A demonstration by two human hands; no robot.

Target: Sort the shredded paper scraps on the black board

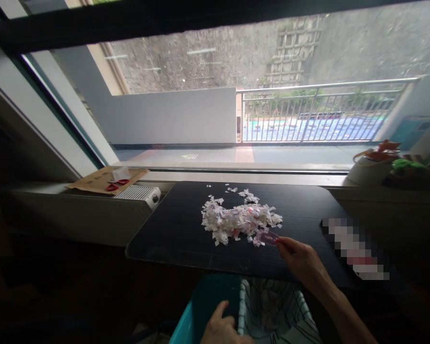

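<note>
My right hand (299, 258) pinches a thin, see-through pinkish plastic piece (268, 237) over the dark table (172, 224). Its far end touches the near right side of a heap of small white and pale pink paper scraps (232, 217). Lower down, my left hand (224, 327) is partly cut off by the bottom edge, one finger stretched out and the others loosely bent. I see nothing in it. It is beside a teal bin (200, 306) and a white bin with dark stripes (244, 303), which has pale scraps inside; whether it touches a rim I cannot tell.
Red-handled scissors (118, 184) lie on a brown paper envelope (93, 181) on the left sill, next to a white radiator (139, 193). A pale pot (367, 169) stands on the right sill. A blurred-out object (354, 248) lies at the table's right edge. Behind is a large window.
</note>
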